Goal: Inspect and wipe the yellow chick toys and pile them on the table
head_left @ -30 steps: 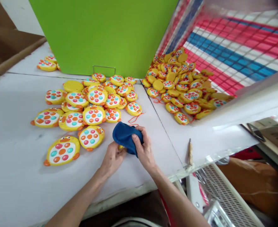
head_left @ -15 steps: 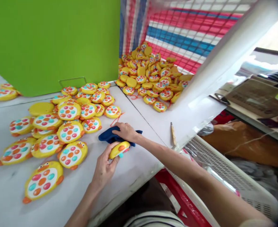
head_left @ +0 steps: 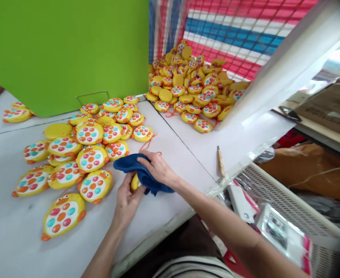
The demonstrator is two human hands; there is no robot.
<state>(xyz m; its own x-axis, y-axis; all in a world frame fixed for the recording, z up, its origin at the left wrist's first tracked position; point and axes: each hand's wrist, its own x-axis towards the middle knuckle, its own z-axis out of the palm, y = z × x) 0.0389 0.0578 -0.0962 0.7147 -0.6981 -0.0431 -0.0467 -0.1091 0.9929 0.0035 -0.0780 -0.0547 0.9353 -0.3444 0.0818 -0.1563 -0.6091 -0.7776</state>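
In my left hand is a yellow duck toy, gripped between thumb and fingers and mostly covered by cloth. My right hand holds a dark blue cloth and presses it over the toy's right side. Left of my hands, several more duck toys with white bellies and coloured dots lie partly stacked on the white table. One duck toy lies apart from them near the front. An orange string runs from a toy just beyond the cloth.
A green panel stands behind the toys. At the back right, a large heap of duck toys leans against striped sheeting and netting. A tape-wrapped blade tool lies near the right edge. Below sits a white plastic basket holding packaged items.
My right hand has lifted the blue cloth from the table and brought it over the duck toy in my left hand. The view has shifted slightly.
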